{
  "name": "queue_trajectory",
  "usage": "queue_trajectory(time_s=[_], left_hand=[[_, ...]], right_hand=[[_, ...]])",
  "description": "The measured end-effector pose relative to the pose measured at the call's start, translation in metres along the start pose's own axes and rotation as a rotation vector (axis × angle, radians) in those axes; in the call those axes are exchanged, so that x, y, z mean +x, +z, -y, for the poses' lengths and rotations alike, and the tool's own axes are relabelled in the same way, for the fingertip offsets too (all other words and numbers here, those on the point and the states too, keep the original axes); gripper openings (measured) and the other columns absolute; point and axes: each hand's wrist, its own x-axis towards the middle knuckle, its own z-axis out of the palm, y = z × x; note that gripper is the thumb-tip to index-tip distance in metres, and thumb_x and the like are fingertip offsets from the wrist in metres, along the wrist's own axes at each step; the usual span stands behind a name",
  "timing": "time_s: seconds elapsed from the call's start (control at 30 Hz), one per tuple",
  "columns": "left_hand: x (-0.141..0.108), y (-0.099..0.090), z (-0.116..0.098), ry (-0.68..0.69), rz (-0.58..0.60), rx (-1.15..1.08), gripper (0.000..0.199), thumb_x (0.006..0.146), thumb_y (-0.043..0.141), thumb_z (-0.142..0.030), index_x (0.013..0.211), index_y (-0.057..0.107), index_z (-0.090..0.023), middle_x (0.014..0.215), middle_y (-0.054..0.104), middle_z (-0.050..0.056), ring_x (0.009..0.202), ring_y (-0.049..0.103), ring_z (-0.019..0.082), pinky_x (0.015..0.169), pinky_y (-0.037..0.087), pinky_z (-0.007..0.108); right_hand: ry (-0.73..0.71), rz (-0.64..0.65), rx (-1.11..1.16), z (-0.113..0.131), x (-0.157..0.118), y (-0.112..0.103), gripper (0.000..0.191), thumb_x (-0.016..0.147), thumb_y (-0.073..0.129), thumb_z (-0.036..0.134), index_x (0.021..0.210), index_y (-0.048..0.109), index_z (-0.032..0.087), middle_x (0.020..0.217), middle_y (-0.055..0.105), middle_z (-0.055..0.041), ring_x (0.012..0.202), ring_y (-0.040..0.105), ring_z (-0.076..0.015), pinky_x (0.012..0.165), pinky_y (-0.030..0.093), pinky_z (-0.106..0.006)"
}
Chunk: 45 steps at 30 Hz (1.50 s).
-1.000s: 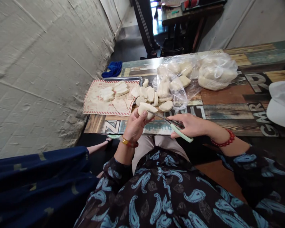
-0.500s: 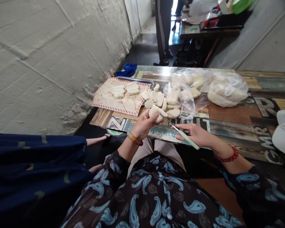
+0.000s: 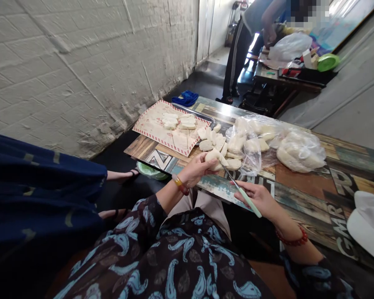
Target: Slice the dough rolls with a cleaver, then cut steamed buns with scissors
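Note:
My left hand [image 3: 197, 170] is closed around a pale bun [image 3: 212, 157], holding it above the table's near edge. In my right hand [image 3: 259, 196] is a knife with a light green handle [image 3: 248, 201]; its blade slants up to the left and meets the bun's right side, where a piece appears partly cut away. Just beyond lie several pale slices [image 3: 217, 141] in a loose pile. To their right, a clear plastic bag [image 3: 247, 139] holds more buns. Two stacks of slices [image 3: 178, 121] rest on the striped-edge paper [image 3: 152, 126].
Under the paper is a dark tray [image 3: 191, 113], with a blue cloth [image 3: 186, 99] behind it. A larger bagged bundle [image 3: 301, 151] sits right on the patterned table [image 3: 302, 187]. A white cap [image 3: 369, 224] is at far right. A person in blue [image 3: 40, 187] stands left; another bends at the back table.
My view has tilted and shifted, showing more of the person at the back. Both hands keep hold of the bun and knife, the blade still at the bun.

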Motion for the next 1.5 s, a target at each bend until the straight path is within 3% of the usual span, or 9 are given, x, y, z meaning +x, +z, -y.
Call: queue_trajectory(time_s=[0.23, 0.6, 0.83, 1.03, 1.23, 1.37, 1.5], left_hand=[[-0.002, -0.003, -0.003, 0.03, -0.008, -0.011, 0.055, 0.062, 0.089, -0.047, 0.097, 0.066, -0.011, 0.094, 0.069, 0.008, 0.082, 0.068, 0.017, 0.071, 0.059, 0.028], [0.0, -0.007, -0.008, 0.056, -0.008, 0.021, 0.057, 0.061, 0.088, -0.049, 0.096, 0.065, -0.011, 0.091, 0.068, 0.006, 0.078, 0.067, 0.015, 0.071, 0.058, 0.029], [0.003, -0.009, -0.005, 0.071, 0.019, 0.057, 0.054, 0.063, 0.086, -0.049, 0.094, 0.063, -0.012, 0.088, 0.067, 0.005, 0.075, 0.065, 0.014, 0.068, 0.057, 0.027], [0.005, -0.013, -0.006, 0.058, 0.038, 0.055, 0.052, 0.062, 0.087, -0.048, 0.092, 0.065, -0.012, 0.086, 0.068, 0.004, 0.074, 0.065, 0.015, 0.067, 0.057, 0.029], [0.009, -0.015, -0.003, 0.042, 0.037, 0.073, 0.054, 0.06, 0.087, -0.05, 0.092, 0.066, -0.013, 0.089, 0.069, 0.005, 0.075, 0.064, 0.015, 0.064, 0.056, 0.026], [0.009, -0.016, -0.003, 0.006, 0.011, 0.03, 0.057, 0.057, 0.09, -0.049, 0.092, 0.063, -0.014, 0.088, 0.067, 0.003, 0.076, 0.065, 0.014, 0.065, 0.056, 0.025], [0.005, -0.015, -0.004, 0.038, -0.033, -0.039, 0.055, 0.058, 0.088, -0.054, 0.082, 0.058, -0.014, 0.086, 0.065, 0.002, 0.075, 0.065, 0.013, 0.069, 0.058, 0.028]], right_hand=[[0.053, 0.004, -0.072, 0.002, 0.004, -0.001, 0.059, 0.077, 0.069, 0.039, 0.131, 0.066, 0.014, 0.099, 0.073, -0.008, 0.086, 0.067, -0.0204, 0.082, 0.056, -0.033], [0.067, 0.141, -0.071, 0.019, 0.017, -0.003, 0.068, 0.075, 0.065, 0.037, 0.138, 0.057, 0.013, 0.096, 0.067, -0.0069, 0.079, 0.063, -0.0178, 0.077, 0.053, -0.032], [0.134, 0.095, -0.064, 0.02, 0.021, 0.002, 0.069, 0.072, 0.067, 0.031, 0.139, 0.056, 0.015, 0.095, 0.065, -0.0048, 0.078, 0.06, -0.0166, 0.078, 0.051, -0.031], [0.143, 0.053, 0.038, 0.02, 0.026, 0.008, 0.061, 0.073, 0.073, 0.044, 0.125, 0.066, 0.014, 0.072, 0.054, 0.0018, 0.061, 0.048, -0.0116, 0.06, 0.045, -0.026], [0.145, 0.047, 0.085, 0.017, 0.021, 0.008, 0.067, 0.072, 0.074, 0.058, 0.12, 0.07, 0.011, 0.055, 0.04, 0.0064, 0.048, 0.035, -0.0086, 0.045, 0.032, -0.023], [0.161, 0.04, 0.069, 0.018, 0.018, 0.004, 0.066, 0.07, 0.075, 0.056, 0.12, 0.071, 0.011, 0.059, 0.046, 0.0047, 0.051, 0.038, -0.0089, 0.049, 0.037, -0.024], [0.153, 0.011, 0.01, 0.016, 0.017, 0.0, 0.065, 0.069, 0.076, 0.048, 0.122, 0.069, 0.012, 0.074, 0.058, -0.0001, 0.062, 0.05, -0.0121, 0.064, 0.048, -0.028]])
